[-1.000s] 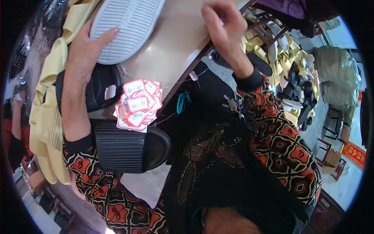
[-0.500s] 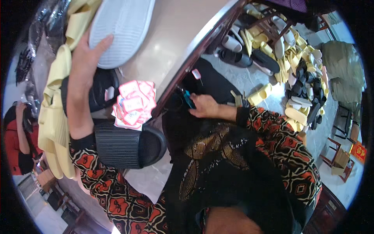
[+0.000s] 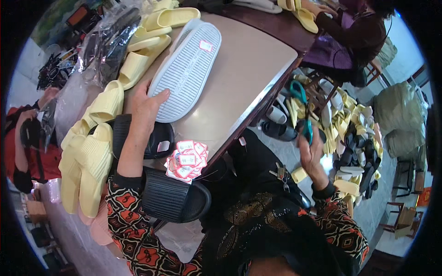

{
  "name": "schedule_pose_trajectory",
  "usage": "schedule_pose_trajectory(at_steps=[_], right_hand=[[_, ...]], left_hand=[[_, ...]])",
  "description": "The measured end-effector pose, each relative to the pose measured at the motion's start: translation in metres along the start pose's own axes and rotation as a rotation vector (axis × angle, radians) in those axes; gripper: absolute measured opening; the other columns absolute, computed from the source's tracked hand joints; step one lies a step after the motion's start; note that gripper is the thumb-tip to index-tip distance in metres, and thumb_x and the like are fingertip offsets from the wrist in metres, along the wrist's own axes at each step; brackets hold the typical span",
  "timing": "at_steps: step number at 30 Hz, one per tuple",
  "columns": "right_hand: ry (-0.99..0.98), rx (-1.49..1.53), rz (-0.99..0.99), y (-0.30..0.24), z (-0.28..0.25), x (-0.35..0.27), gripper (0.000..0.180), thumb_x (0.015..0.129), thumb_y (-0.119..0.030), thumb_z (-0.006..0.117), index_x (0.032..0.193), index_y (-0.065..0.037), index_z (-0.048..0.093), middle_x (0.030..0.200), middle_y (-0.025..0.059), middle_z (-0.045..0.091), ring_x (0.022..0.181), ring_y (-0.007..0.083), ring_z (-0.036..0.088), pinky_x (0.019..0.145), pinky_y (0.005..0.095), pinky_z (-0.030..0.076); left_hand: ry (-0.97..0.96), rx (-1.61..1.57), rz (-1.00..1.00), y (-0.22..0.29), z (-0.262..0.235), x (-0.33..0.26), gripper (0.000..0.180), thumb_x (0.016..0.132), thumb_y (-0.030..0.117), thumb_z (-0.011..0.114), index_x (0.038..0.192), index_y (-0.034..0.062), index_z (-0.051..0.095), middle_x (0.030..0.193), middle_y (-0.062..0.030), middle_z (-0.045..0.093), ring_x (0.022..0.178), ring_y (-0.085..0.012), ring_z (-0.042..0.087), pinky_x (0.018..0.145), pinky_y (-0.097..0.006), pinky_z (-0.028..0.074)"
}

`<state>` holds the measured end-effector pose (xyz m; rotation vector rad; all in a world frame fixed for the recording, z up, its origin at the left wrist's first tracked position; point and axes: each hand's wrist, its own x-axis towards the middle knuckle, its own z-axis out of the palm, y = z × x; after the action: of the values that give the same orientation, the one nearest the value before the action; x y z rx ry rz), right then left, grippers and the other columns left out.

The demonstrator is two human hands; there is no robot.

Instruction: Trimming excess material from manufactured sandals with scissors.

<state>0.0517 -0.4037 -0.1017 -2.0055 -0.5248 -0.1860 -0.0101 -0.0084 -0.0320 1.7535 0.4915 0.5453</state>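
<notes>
My left hand (image 3: 151, 105) grips the heel end of a light grey slipper (image 3: 188, 73), tilted so its ribbed sole shows. A small red-edged tag (image 3: 206, 45) lies against that sole near the toe. Off to the right, my right hand (image 3: 311, 154) is closed on teal-handled scissors (image 3: 307, 125), with the handle loops pointing up and away. A pile of red-edged tags (image 3: 188, 160) rests at the table's near edge, by a black slipper (image 3: 166, 195). Behind my left forearm is another black slipper (image 3: 162, 133) bearing a white tag.
Yellow slippers (image 3: 95, 158) line the table's left side beside clear plastic bags (image 3: 108, 48). A heap of mixed slippers (image 3: 354, 124) covers the floor at right. One co-worker (image 3: 363, 37) sits at the far right; another in red (image 3: 34, 147) is at left.
The view has shifted, bringing more of the table in. The grey slipper's sole now shows whole, with its tag. My right hand has moved from my lap out to the right with the scissors.
</notes>
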Motion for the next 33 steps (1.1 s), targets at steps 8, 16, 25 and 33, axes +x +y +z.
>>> schedule_pose_trajectory(at_steps=[8, 16, 25, 33], right_hand=[[0.155, -0.569, -0.351, -0.048, 0.059, 0.146, 0.028, 0.080, -0.021, 0.058, 0.101, -0.003, 0.052, 0.084, 0.0206, 0.060, 0.076, 0.0365, 0.060, 0.065, 0.0416, 0.048], [0.105, 0.040, -0.550, -0.092, 0.127, 0.197, 0.025, 0.079, -0.014, 0.066, 0.100, -0.003, 0.058, 0.090, 0.0144, 0.060, 0.077, 0.0291, 0.062, 0.067, 0.0361, 0.049], [0.113, 0.203, -0.453, -0.089, 0.170, 0.230, 0.011, 0.076, -0.009, 0.067, 0.083, -0.002, 0.063, 0.080, 0.0101, 0.060, 0.068, 0.0210, 0.061, 0.063, 0.0304, 0.049], [0.040, 0.246, -0.419, -0.070, 0.177, 0.217, 0.008, 0.076, -0.009, 0.067, 0.082, -0.004, 0.067, 0.079, 0.0090, 0.063, 0.068, 0.0191, 0.063, 0.063, 0.0288, 0.050]], left_hand=[[0.239, -0.035, 0.215, -0.002, -0.006, 0.003, 0.049, 0.072, 0.008, 0.066, 0.116, -0.0054, 0.049, 0.103, -0.0161, 0.061, 0.093, -0.0217, 0.059, 0.084, -0.030, 0.044], [0.232, 0.131, 0.263, 0.010, 0.001, -0.007, 0.054, 0.071, 0.013, 0.067, 0.119, -0.0020, 0.047, 0.105, -0.0181, 0.060, 0.095, -0.0248, 0.058, 0.085, -0.032, 0.043], [0.103, 0.143, 0.239, 0.000, 0.006, -0.007, 0.054, 0.070, 0.012, 0.066, 0.119, -0.0008, 0.048, 0.102, -0.0167, 0.062, 0.093, -0.0235, 0.060, 0.084, -0.032, 0.044], [0.015, 0.034, 0.108, -0.001, 0.006, -0.009, 0.054, 0.070, 0.013, 0.066, 0.118, -0.0036, 0.048, 0.102, -0.0174, 0.063, 0.092, -0.0234, 0.061, 0.083, -0.030, 0.045]])
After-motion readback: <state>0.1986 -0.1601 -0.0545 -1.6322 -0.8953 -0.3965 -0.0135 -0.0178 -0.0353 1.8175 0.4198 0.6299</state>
